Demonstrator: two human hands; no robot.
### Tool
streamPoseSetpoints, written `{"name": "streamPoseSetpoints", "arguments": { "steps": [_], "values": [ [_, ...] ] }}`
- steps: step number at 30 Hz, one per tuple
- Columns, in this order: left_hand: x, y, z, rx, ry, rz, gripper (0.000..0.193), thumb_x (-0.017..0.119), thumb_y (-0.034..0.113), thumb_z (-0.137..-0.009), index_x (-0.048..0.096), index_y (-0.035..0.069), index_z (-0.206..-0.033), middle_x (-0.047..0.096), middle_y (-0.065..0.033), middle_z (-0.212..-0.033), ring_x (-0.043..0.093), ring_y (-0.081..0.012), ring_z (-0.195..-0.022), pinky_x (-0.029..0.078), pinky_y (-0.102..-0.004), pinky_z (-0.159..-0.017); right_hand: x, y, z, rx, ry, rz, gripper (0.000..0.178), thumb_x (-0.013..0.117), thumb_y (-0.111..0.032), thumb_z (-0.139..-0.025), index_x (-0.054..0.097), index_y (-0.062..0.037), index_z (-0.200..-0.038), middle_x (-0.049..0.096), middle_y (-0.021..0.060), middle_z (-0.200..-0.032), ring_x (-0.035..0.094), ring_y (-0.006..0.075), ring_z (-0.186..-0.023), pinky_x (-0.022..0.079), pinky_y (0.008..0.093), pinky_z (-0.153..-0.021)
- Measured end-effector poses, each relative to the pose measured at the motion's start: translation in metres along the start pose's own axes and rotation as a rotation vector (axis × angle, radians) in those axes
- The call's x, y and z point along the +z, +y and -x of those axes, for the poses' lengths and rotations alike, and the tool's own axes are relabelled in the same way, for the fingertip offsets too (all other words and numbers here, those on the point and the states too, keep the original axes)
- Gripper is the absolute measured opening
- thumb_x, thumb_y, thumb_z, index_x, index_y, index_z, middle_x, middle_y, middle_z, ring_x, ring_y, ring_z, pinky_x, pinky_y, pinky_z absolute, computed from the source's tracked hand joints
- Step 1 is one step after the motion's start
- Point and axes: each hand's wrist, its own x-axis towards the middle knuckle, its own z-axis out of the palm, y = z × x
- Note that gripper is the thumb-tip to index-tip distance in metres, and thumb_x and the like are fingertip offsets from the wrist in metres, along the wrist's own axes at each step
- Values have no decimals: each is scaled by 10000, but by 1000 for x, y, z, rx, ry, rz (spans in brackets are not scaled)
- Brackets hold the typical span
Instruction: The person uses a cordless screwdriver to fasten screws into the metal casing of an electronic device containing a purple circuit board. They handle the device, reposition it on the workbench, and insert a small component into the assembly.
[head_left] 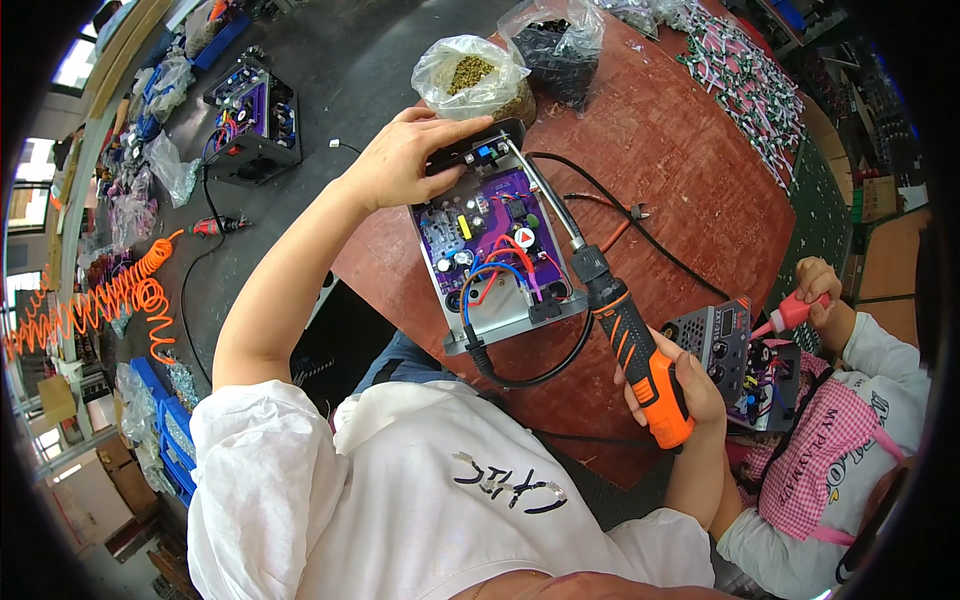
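My left hand (pixel 405 160) is closed around the black end panel (pixel 475 148) of an open metal device housing (pixel 510 318), thumb on the near side and fingers over the far side. Inside the housing lies a purple circuit board (pixel 480 215) with red and blue wires. A black cable (pixel 540 382) loops out of its near end. My right hand (pixel 690 385) grips an orange and black electric screwdriver (pixel 635 345). Its long shaft slants up and left, with the tip at the panel's right end. Whether the tip sits on a screw is too small to tell.
Beyond the panel stand a plastic bag of brass-coloured screws (pixel 470 80) and a bag of black parts (pixel 555 55). Many short wires (pixel 745 90) lie far right. At right, a co-worker's hand (pixel 818 285) holds a pink bottle (pixel 790 315) over another device (pixel 715 335). Another open unit (pixel 250 125) stands left.
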Motion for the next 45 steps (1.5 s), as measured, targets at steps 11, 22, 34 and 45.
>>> {"name": "streamPoseSetpoints", "arguments": {
  "steps": [11,22,34,45],
  "values": [
    [0,2,1,4,15,13,659,653,109,-710,501,178,-1348,631,-113,-1171,536,-337,-1081,365,-412,-1026,-4,10,-5,-23,-27,-162,892,526,-611,-853,276,71,-1371,591,210,-984,610,204,-612,509,267,-465],
    [1,2,3,20,37,33,665,663,106,-700,509,183,-1342,642,-100,-1146,539,-327,-1069,382,-413,-1009,6,9,-2,-15,2,-115,876,506,-631,-852,314,62,-1353,598,184,-975,606,192,-593,498,259,-453],
    [1,2,4,58,57,50,664,657,116,-705,502,184,-1347,638,-108,-1153,533,-329,-1088,373,-414,-1018,13,6,3,-17,-8,-28,910,502,-615,-860,226,45,-1423,588,171,-976,603,187,-617,507,266,-498],
    [1,2,3,77,72,42,598,685,141,-716,512,131,-1288,624,-109,-1172,546,-309,-1089,321,-431,-1049,10,10,6,-40,10,1,923,485,-612,-869,157,12,-1464,576,178,-1003,610,189,-684,518,277,-542]
  ]
}}
